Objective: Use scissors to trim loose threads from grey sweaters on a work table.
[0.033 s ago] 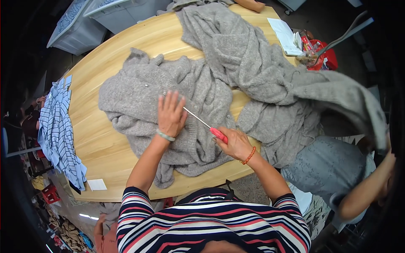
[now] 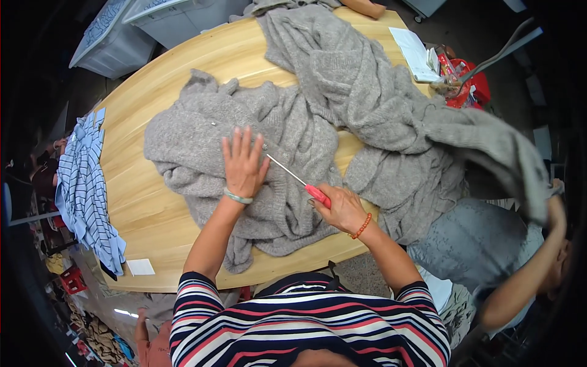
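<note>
On the table (image 2: pixel 131 214) here lies a grey knit (image 2: pixel 183 134), left hand (image 2: pixel 244 173) pressing it with fingers spread, right hand (image 2: pixel 345 211) gripping a tool (image 2: pixel 318 196) best angled clear of the left.

The palm of the left hand (image 2: pixel 243 170) is turned down and hidden, and a patch of grey knitwear (image 2: pixel 189 131) is covered by it. Part of the red-handled tool (image 2: pixel 317 195) is hidden by the fingers of the right hand (image 2: pixel 345 211); its tip is too small to be made out. At 4 o'clock, a co-worker's arm (image 2: pixel 520 278) is blurred. At 11 o'clock, a pale bin (image 2: pixel 183 27) is cut off by the top edge.
</note>
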Action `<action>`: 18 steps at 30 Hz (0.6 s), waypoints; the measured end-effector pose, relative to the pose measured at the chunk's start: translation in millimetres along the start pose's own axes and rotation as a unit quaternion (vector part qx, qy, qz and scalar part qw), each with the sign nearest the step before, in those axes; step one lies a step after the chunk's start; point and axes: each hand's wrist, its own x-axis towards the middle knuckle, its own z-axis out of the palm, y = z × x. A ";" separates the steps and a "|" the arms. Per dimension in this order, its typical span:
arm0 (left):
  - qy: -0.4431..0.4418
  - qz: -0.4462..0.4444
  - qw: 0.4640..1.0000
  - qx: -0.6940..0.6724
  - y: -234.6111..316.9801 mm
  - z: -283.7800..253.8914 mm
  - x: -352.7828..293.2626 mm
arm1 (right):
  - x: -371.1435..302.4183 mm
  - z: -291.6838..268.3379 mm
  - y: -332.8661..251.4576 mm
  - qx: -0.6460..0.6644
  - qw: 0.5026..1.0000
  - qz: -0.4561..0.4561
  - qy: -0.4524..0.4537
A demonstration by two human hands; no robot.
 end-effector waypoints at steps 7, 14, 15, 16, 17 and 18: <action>-0.053 -0.149 0.987 0.042 -35.8 20.1 -25.5 | 29.7 1.9 -33.0 -0.095 0.993 0.020 -0.062; -0.060 -0.115 0.991 0.034 -41.1 32.8 -28.6 | 106.7 13.6 -76.6 -0.064 0.996 -0.035 -0.055; -0.074 -0.119 0.989 0.038 -40.0 33.8 -27.5 | 117.7 17.6 -78.7 -0.065 0.996 -0.034 -0.054; -0.074 -0.120 0.989 0.038 -40.5 34.5 -28.1 | 128.0 23.5 -80.0 -0.070 0.995 -0.051 -0.041; -0.067 -0.118 0.990 0.034 -40.5 35.6 -28.1 | 132.3 27.1 -79.6 -0.075 0.995 -0.067 -0.028; -0.060 -0.115 0.991 0.030 -40.3 37.2 -27.4 | 129.2 26.0 -74.3 -0.077 0.995 -0.066 -0.027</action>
